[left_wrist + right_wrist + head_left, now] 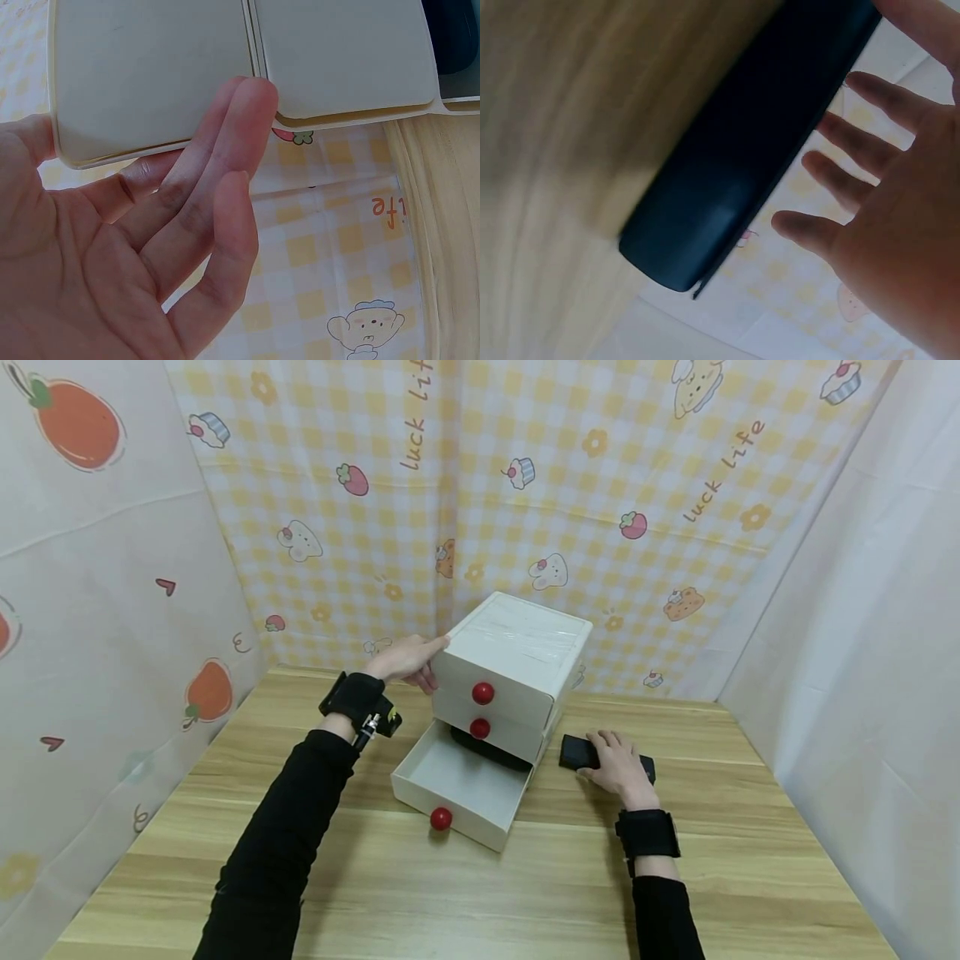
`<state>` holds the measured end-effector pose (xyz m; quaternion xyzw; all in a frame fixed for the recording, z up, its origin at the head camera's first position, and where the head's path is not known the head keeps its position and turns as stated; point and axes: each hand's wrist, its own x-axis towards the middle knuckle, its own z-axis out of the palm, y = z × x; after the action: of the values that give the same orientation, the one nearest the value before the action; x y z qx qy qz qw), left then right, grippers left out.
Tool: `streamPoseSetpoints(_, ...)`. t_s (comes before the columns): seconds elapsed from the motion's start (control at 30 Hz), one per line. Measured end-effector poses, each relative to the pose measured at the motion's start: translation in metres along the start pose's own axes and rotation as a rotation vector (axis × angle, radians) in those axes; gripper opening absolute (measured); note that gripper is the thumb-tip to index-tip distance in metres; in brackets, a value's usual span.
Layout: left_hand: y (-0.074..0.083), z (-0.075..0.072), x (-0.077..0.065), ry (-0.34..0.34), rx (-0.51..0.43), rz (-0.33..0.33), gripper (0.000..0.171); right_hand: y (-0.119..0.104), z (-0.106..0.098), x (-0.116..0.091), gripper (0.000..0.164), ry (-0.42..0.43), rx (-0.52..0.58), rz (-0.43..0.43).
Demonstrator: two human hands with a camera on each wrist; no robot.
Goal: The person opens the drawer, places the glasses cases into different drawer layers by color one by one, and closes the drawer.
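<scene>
A white drawer box (525,639) with red knobs stands turned at an angle on the table, its bottom drawer (457,777) pulled out. My left hand (408,658) rests at the box's upper left corner, thumb along the top edge. In the left wrist view its fairly straight fingers (251,112) lie against the pale panels of the box. A long dark case (577,752) with a rounded end lies right of the box. My right hand (618,768) reaches over it with fingers spread; in the right wrist view the fingertips (859,82) are right at the case's edge (735,150).
Another dark object (487,750) lies at the back of the bottom drawer, partly hidden under the drawers above. The wooden table (360,893) extends to a patterned cloth (480,510) behind, with white cloths (847,610) at both sides.
</scene>
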<state>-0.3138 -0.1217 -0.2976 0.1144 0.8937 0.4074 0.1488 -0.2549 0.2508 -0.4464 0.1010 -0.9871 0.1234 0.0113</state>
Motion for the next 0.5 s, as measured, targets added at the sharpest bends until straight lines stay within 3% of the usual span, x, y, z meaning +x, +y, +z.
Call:
streamPoseSetpoints(0.2, 0.0008, -0.0001, -0.0015, 0.001, 0.007, -0.009, 0.064, 0.0032, 0.0072, 0.0017, 0.07, -0.05, -0.017, 0.016)
streamPoseSetpoints(0.5, 0.0007, 0.0004, -0.0016, 0.005, 0.005, -0.012, 0.065, 0.0035, 0.0065, 0.0, 0.063, 0.027, -0.069, -0.032)
